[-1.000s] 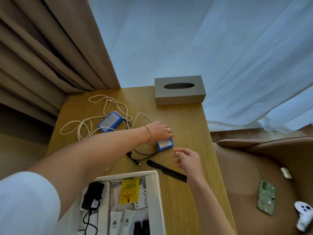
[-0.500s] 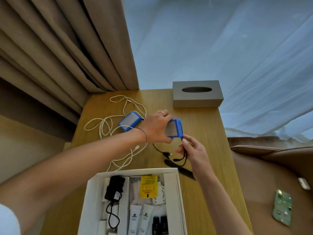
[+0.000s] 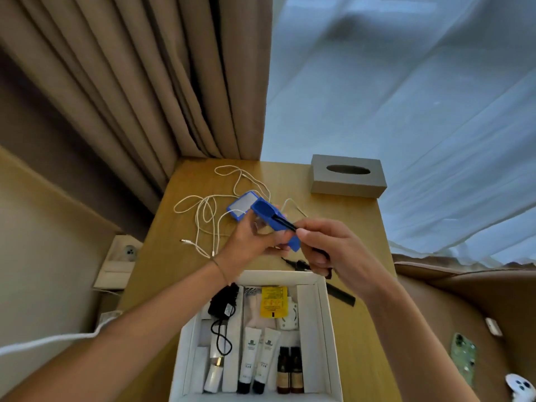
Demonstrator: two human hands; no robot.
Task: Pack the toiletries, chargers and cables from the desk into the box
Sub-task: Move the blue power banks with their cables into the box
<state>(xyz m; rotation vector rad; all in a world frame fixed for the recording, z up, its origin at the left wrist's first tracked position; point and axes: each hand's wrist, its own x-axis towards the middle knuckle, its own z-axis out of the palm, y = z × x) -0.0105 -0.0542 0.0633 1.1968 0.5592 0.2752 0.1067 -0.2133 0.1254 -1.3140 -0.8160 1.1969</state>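
My left hand (image 3: 249,242) holds a blue power bank (image 3: 272,220) lifted above the wooden desk (image 3: 348,221). My right hand (image 3: 327,248) pinches the power bank's thin black cable (image 3: 298,265), whose plug end hangs just over the desk. A second blue power bank (image 3: 240,205) lies on the desk amid a tangled white cable (image 3: 203,213). The white box (image 3: 309,323) stands open at the near edge with a black charger (image 3: 223,304), tubes and small bottles inside. A black comb (image 3: 340,294) lies to the right of the box.
A grey tissue box (image 3: 348,177) stands at the desk's far right corner. Beige curtains (image 3: 145,82) hang behind the desk. A brown seat (image 3: 464,300) on the right carries a green phone (image 3: 463,356) and a white controller (image 3: 520,387). A wall socket (image 3: 127,252) sits low on the left.
My left hand lifted the blue power bank off the desk and turned it on edge. My right hand moved up and took its black cable. The camera tilted down toward the box.
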